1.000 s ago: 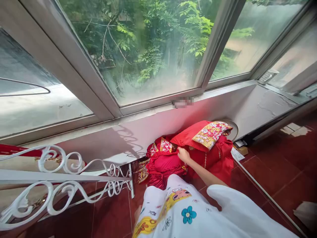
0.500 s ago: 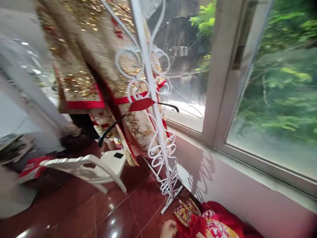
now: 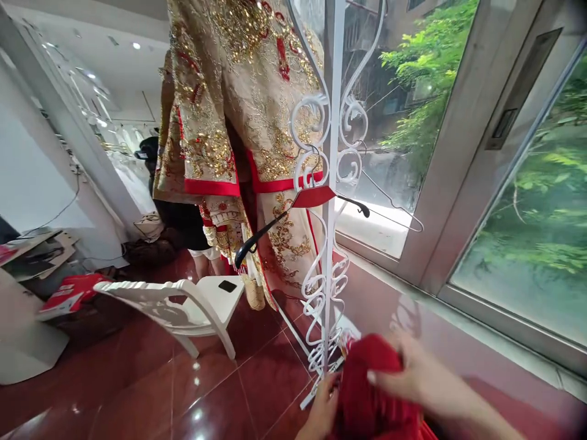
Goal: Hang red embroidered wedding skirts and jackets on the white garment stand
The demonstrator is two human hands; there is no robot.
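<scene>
My right hand (image 3: 415, 373) grips a red garment (image 3: 369, 360) at the lower right, thumb lying over the near side of the cloth. At the garment's left edge, my left hand (image 3: 323, 403) is closed on the same red fabric, its fingers partly hidden. The cloth and the right hand are blurred by motion. Just beyond stands a white scrolled metal rack (image 3: 327, 256). A black hanger with a red middle piece (image 3: 314, 197) hangs from the rack by its hook.
A gold-embroidered robe with red trim (image 3: 275, 122) hangs on the rack. A white chair (image 3: 183, 305) with a black phone (image 3: 227, 286) on its seat stands left. A wire hanger (image 3: 394, 211) hangs near the window (image 3: 435, 269). A person in black (image 3: 177, 223) stands behind the robe.
The red garment has been lifted from low by the wall to in front of the rack's base, with both hands on it. The view has shifted, so the rack sits further right.
</scene>
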